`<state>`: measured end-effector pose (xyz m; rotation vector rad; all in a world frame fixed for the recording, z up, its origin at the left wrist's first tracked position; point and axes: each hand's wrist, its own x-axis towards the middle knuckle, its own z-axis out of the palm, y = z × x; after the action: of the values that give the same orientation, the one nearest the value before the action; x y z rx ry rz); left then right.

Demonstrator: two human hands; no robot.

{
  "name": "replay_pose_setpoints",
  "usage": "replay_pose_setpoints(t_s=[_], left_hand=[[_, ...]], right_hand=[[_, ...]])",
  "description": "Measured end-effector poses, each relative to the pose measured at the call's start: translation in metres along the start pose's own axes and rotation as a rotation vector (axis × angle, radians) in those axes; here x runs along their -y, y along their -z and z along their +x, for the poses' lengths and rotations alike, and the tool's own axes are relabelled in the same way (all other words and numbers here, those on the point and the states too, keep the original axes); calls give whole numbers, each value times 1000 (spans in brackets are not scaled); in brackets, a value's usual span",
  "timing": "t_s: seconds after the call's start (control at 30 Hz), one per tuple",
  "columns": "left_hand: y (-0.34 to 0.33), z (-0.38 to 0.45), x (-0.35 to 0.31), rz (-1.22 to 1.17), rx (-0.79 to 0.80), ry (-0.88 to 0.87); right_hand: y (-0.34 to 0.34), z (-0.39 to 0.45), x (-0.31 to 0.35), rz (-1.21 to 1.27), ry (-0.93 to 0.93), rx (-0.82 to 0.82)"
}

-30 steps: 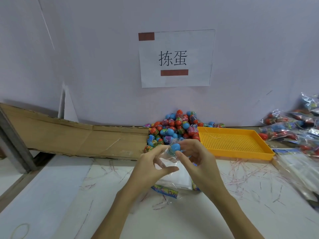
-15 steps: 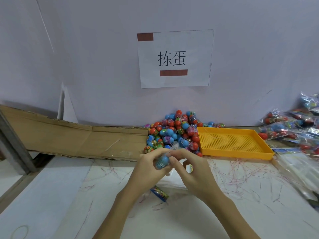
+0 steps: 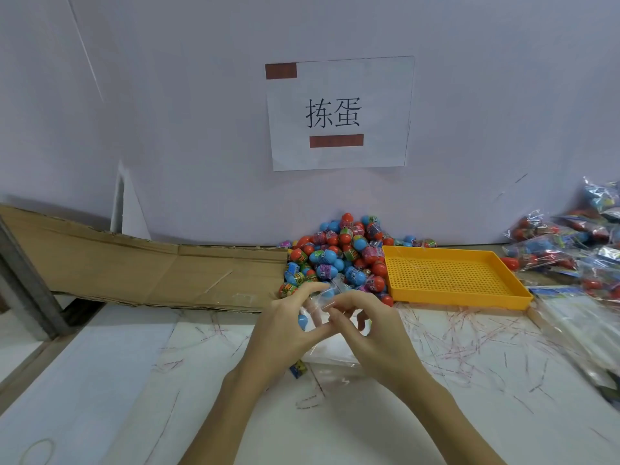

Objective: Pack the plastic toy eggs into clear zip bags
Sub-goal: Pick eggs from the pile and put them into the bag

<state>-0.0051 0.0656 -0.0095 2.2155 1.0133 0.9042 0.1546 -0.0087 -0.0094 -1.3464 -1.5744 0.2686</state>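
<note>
Holding a clear bag point(image 3: 320, 302) between both hands, mid-table, just near of the egg pile point(image 3: 339, 256). Left hand point(image 3: 288, 325) has fingers curled around the bag's lower part, thumb across the front; a blue egg point(image 3: 303, 321) sits inside the bag against that palm. Right hand point(image 3: 365, 325) pinches the film near the bag's top edge with thumb and forefinger, other fingers loosely curled. Whether the mouth is open or pressed closed, can't tell: film is too clear and blurred.

Key relation: bag runs up and slightly right from the egg, so the mouth lies on the far side, toward the pile. The egg is low in the bag, on the left-hand side. Right hand is nearer the mouth and nearer the pile, so I'd guess it fetches the next egg or runs the zip while left keeps the bag steady.

Tray point(image 3: 449, 280) right of pile, filled bags point(image 3: 550, 250) far right.
</note>
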Motion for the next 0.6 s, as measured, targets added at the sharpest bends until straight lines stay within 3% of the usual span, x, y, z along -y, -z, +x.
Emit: replay_pose_setpoints(t_s=[0.27,0.6], left_hand=[[11,2,3,-295,154,72],[12,2,5,-322,97,117]], right_hand=[[7,2,1,-21,73,-81],[12,4,2,-4,61,-136]])
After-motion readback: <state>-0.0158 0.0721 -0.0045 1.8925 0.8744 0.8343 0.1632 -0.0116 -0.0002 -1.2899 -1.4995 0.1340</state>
